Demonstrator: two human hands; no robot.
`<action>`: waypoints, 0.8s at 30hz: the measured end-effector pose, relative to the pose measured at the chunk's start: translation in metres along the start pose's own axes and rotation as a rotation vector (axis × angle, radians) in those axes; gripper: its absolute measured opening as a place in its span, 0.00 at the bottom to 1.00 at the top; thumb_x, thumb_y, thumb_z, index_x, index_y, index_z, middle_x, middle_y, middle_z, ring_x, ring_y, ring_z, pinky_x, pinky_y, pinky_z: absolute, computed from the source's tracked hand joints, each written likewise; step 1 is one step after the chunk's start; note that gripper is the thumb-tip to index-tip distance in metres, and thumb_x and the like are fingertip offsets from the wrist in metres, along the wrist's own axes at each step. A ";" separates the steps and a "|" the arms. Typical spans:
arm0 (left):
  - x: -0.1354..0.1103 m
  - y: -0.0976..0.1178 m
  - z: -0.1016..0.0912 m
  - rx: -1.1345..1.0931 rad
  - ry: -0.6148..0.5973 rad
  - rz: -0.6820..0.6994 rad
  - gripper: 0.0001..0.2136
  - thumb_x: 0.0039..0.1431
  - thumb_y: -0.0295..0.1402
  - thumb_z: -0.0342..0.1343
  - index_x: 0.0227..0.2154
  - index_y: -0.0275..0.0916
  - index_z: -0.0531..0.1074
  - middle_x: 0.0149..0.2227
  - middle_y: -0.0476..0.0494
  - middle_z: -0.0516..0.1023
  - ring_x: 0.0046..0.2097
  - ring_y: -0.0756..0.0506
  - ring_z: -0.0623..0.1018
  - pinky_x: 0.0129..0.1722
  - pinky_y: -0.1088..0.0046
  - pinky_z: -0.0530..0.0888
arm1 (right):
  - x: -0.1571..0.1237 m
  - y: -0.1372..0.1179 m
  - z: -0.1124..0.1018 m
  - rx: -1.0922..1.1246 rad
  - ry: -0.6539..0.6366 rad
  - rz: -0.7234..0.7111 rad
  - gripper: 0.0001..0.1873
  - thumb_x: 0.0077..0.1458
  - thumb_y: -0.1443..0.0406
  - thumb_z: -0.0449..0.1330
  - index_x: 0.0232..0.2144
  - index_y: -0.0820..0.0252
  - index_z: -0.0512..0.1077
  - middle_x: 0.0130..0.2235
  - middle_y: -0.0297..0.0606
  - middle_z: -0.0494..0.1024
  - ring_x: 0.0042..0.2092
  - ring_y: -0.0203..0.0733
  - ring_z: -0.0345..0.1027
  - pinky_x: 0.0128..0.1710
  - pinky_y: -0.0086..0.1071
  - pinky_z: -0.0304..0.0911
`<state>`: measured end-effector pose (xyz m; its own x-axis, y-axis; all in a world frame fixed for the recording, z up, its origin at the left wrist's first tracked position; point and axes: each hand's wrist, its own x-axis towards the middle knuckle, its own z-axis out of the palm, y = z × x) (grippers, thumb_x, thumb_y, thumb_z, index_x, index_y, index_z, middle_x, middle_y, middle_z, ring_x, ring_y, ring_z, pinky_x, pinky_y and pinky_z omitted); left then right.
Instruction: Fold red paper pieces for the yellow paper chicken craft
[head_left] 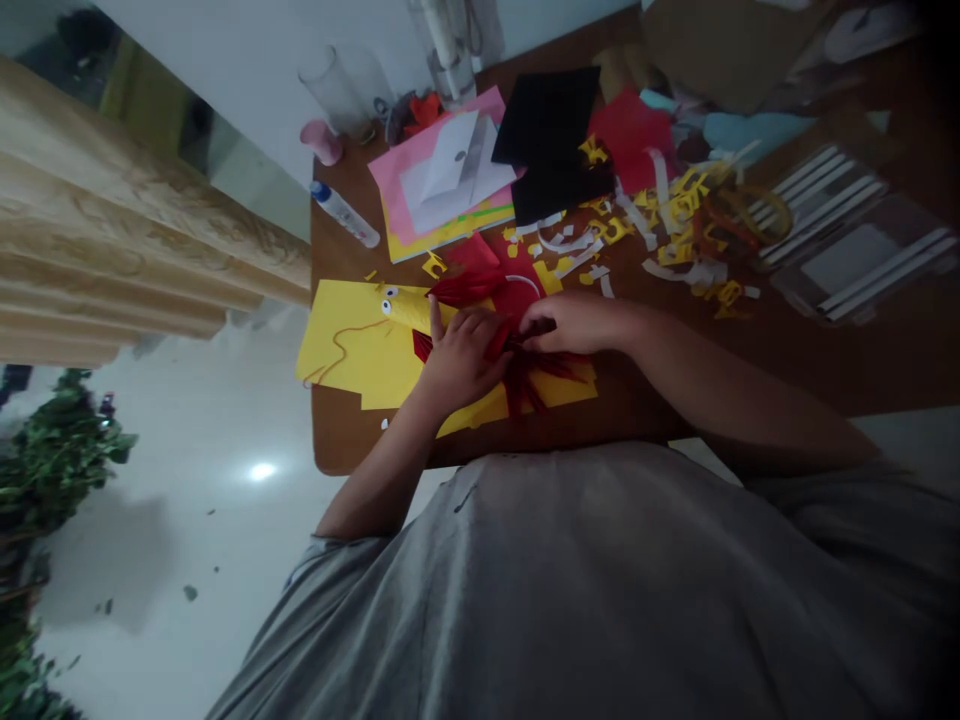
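Observation:
A yellow paper fish (409, 306) with two white paper eyes lies on yellow sheets (390, 385) near the table's front left. Its pleated red fin (466, 287) sticks out on the far side. Curved over the fish's body, my left hand (466, 355) holds it, with one finger stretched out. My right hand (571, 322) has its fingers bent in at the red folded paper tail (529, 385), close to my left fingertips. The exact pinch point is dark and partly hidden. An orange string (341, 345) lies on the yellow sheet left of the fish.
A glue bottle (345, 213) lies at the left edge, near a pink cup (322, 142) and a glass vase (337, 95). Behind are pink sheets (386, 180) and black paper (551, 115). Yellow and white scraps (686, 200) lie right, beside a clear plastic case (847, 250).

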<state>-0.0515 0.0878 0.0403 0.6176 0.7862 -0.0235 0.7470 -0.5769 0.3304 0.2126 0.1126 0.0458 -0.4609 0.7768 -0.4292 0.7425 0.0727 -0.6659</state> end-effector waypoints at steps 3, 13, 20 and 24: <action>0.000 -0.006 -0.001 -0.024 -0.006 0.039 0.25 0.77 0.44 0.55 0.72 0.46 0.74 0.69 0.36 0.82 0.75 0.32 0.75 0.87 0.36 0.28 | 0.002 0.004 -0.003 -0.005 -0.020 -0.014 0.16 0.70 0.52 0.72 0.55 0.50 0.88 0.54 0.38 0.91 0.51 0.48 0.84 0.46 0.34 0.69; 0.001 -0.005 -0.005 -0.062 -0.022 0.057 0.29 0.71 0.39 0.58 0.73 0.44 0.73 0.68 0.35 0.82 0.75 0.31 0.76 0.85 0.36 0.20 | -0.004 -0.002 0.009 -0.057 0.135 -0.064 0.11 0.65 0.64 0.73 0.50 0.54 0.87 0.47 0.39 0.91 0.46 0.45 0.83 0.43 0.34 0.66; -0.001 -0.008 -0.005 -0.090 -0.022 0.063 0.32 0.69 0.38 0.58 0.75 0.44 0.71 0.68 0.35 0.82 0.75 0.31 0.75 0.84 0.38 0.19 | 0.002 -0.001 0.009 0.033 0.164 -0.102 0.12 0.66 0.67 0.72 0.50 0.55 0.89 0.47 0.38 0.92 0.46 0.44 0.84 0.46 0.32 0.70; 0.000 -0.007 -0.005 -0.081 -0.041 0.047 0.33 0.68 0.38 0.58 0.76 0.45 0.70 0.68 0.35 0.81 0.76 0.30 0.74 0.85 0.36 0.22 | 0.009 0.002 0.004 0.100 0.103 -0.120 0.12 0.66 0.68 0.71 0.50 0.55 0.89 0.49 0.38 0.92 0.49 0.44 0.86 0.49 0.32 0.72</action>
<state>-0.0580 0.0933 0.0424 0.6623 0.7479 -0.0441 0.6955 -0.5919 0.4073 0.2075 0.1171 0.0382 -0.4877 0.8263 -0.2818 0.6308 0.1103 -0.7681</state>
